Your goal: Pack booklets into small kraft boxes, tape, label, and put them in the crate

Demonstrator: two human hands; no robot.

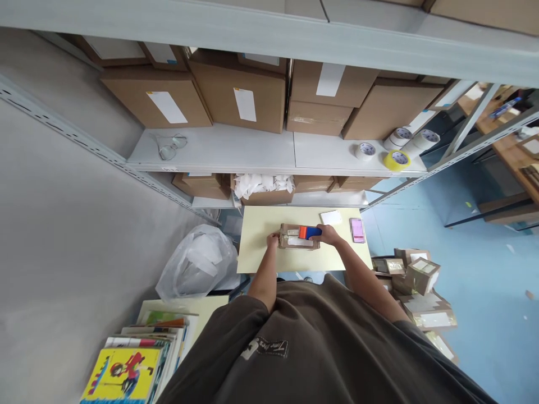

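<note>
A small brown cardboard box (286, 238) with a white label lies on the pale yellow table in front of me. My left hand (273, 240) is at the box's left end, its fingers closed against the edge there. In my right hand (328, 234) is a blue and orange hand tool (306, 232), perhaps a tape dispenser; its orange end rests over the top of the box. The fingers of that hand are wrapped round the blue part, and the box's right end is partly hidden beneath it.
On the table (256, 261) lie a white card-like item (331, 217) and a phone (357, 230). Shelves ahead hold boxes, glasses (170, 147) and tape rolls (396, 161). A plastic bag (197, 261) and books (126, 373) are leftward; a pile of boxes (425, 308) stands rightward.
</note>
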